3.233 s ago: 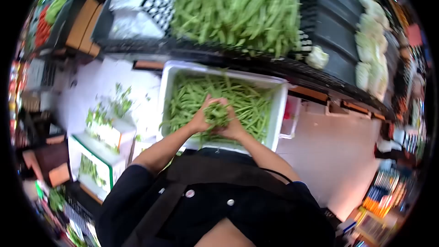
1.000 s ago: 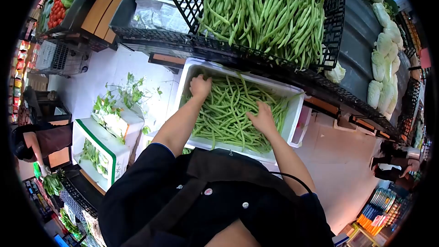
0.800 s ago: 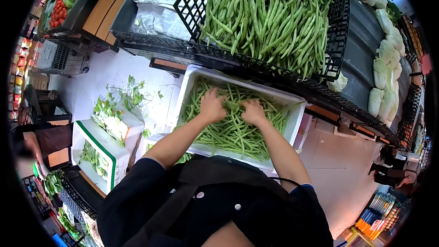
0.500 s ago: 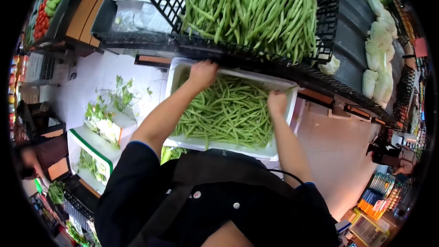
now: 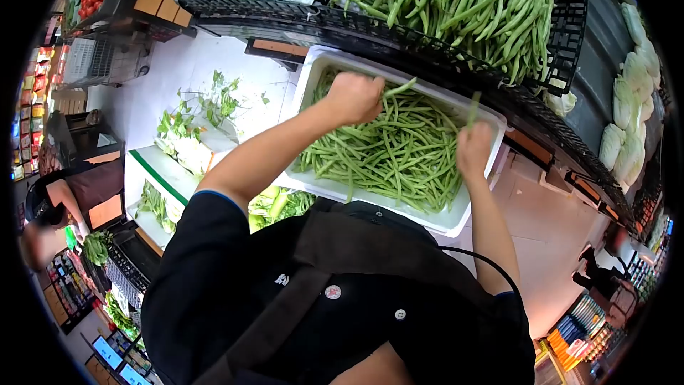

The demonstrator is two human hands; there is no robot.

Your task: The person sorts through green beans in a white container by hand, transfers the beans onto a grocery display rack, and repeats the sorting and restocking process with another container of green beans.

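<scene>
A white foam box (image 5: 308, 82) of loose green beans (image 5: 388, 146) sits in front of my body, tilted in view. My left hand (image 5: 355, 98) is closed over the box's far left part, and a green bean (image 5: 402, 88) sticks out past its fingers. Over the right end of the box, my right hand (image 5: 474, 150) is closed too. A thin bean (image 5: 474, 105), smeared by motion, rises from its fingertips. My palms and the inner sides of my fingers are hidden.
Beyond the box, a black crate (image 5: 570, 36) heaped with green beans stands on the display shelf. Napa cabbages (image 5: 630, 110) lie at the right. Leafy vegetables and foam boxes (image 5: 160, 178) stand at the left, where a person (image 5: 78, 199) handles greens. Another person (image 5: 609, 281) is at far right.
My left hand has moved from the box's far rim to over the beans, with a bean now showing in it. The right hand now has a bean pointing up. My view has shifted and turned.
</scene>
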